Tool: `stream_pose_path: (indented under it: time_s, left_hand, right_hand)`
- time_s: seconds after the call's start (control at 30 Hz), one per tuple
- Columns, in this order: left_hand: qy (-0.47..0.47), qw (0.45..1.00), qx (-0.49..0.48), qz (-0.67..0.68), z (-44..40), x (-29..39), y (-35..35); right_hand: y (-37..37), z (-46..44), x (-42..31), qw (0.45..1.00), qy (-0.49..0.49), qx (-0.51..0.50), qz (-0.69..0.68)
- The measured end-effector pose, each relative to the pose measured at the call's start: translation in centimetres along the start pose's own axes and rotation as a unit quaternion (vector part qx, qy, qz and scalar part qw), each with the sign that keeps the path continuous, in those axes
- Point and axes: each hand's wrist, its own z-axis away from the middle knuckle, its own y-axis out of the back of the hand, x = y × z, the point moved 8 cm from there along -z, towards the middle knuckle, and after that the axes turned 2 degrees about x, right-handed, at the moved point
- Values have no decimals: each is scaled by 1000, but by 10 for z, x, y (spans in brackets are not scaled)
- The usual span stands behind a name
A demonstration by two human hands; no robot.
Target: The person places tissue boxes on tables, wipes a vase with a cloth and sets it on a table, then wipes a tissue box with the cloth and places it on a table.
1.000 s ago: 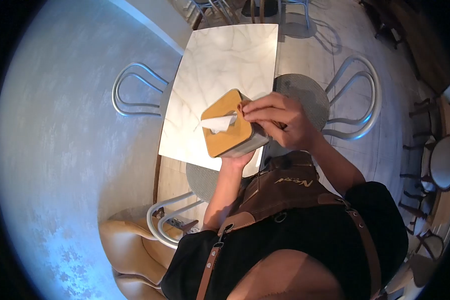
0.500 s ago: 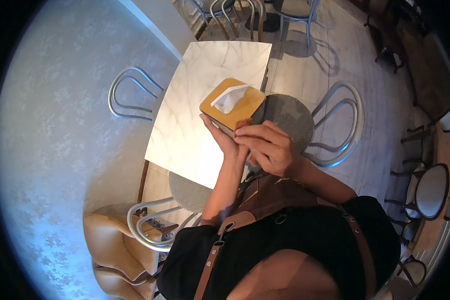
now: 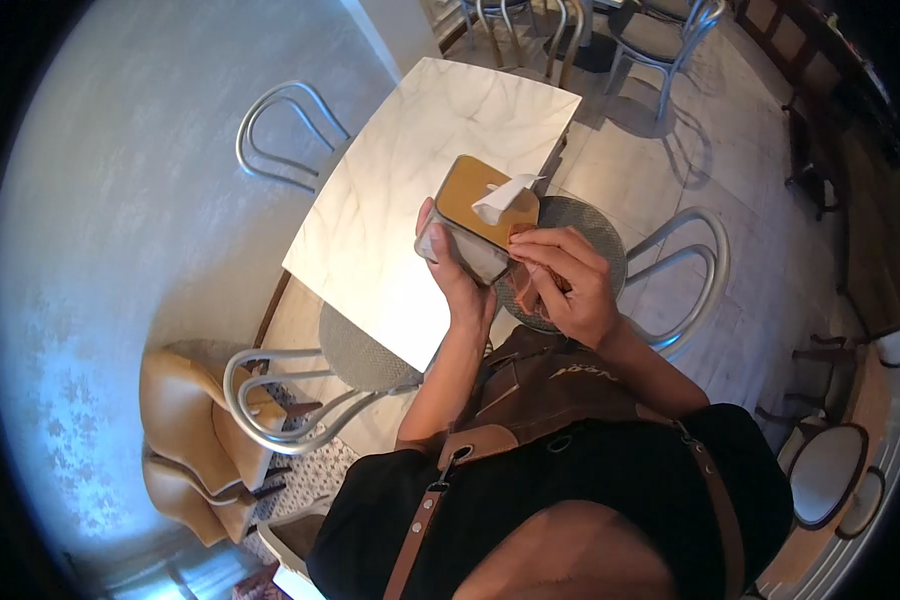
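Note:
A tissue box (image 3: 465, 190) with a gold-coloured top and clear-looking sides is held up in front of me, tilted, over the near right part of the marble-patterned table. White tissue (image 3: 505, 198) sticks out of its top slot. My left hand (image 3: 453, 265) grips the box from below and the left, thumb along its near side. In the closed fingers of my right hand (image 3: 572, 280) is a reddish-brown cloth (image 3: 526, 288), pressed to the box's near right corner. Part of the cloth hangs below the fingers.
The white marble-patterned table (image 3: 390, 180) stands against the pale wall. Metal-framed chairs surround it: one at the right (image 3: 705, 260), one at the near left (image 3: 270, 395), one at the far left (image 3: 275, 130). A tan armchair (image 3: 180, 420) is at lower left.
The tissue box has tipped so its near side shows more, and my left hand now wraps its side. My right hand has shifted right and down with the cloth. My view has turned.

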Motion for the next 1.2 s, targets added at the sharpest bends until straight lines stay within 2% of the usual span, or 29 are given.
stream_pose_path:
  time_s: [0.17,0.27,0.33,0.37,0.43,0.53,0.6,0.73,0.8,0.83,0.87,0.93,0.97,1.03,1.07,1.13,1.17,1.2]
  left_hand:
    - [9,1000,-1,-22,12,-2,1]
    - [4,994,-44,-101,19,-1,-2]
    - [-62,987,-17,-145,23,12,-11]
    - [-58,987,-21,-148,24,10,-15]
    - [-171,938,-13,-301,33,20,-25]
    - [-193,923,-13,-332,37,16,-31]
    - [-184,924,-8,-334,35,15,-39]
    - [-158,936,-1,-315,34,0,-46]
    - [-133,943,-1,-304,38,-12,-49]
    - [-113,949,7,-294,38,-17,-48]
    - [-111,950,2,-293,37,-19,-51]
    - [-73,976,7,-203,36,-24,-54]
    - [-73,977,6,-202,37,-25,-57]
    - [-72,988,-10,-136,40,-27,-63]
    - [-72,988,-7,-136,39,-31,-59]
    - [-64,995,-26,-73,34,-40,-51]
    - [-66,995,-26,-74,36,-35,-55]
    - [-98,987,-11,-128,39,-25,-60]
  right_hand:
    - [11,0,9,998,-9,32,-44]
    - [17,0,7,997,-24,50,-63]
    - [20,3,8,995,-35,59,-67]
    - [21,3,8,995,-40,61,-66]
    - [24,7,7,995,-48,66,-60]
    - [29,16,15,986,-84,85,-113]
    - [35,26,25,995,-7,95,-28]
    - [42,38,27,991,-43,127,3]
    - [41,40,14,994,-43,96,22]
    - [38,41,10,997,-10,55,43]
    - [39,44,15,997,-11,59,47]
    - [27,52,13,995,71,5,76]
    - [31,50,15,994,71,5,77]
    - [49,44,26,997,27,70,15]
    - [49,38,23,997,27,68,13]
    - [60,30,16,986,30,165,9]
    - [57,34,15,986,31,165,7]
    - [43,40,8,992,68,101,23]
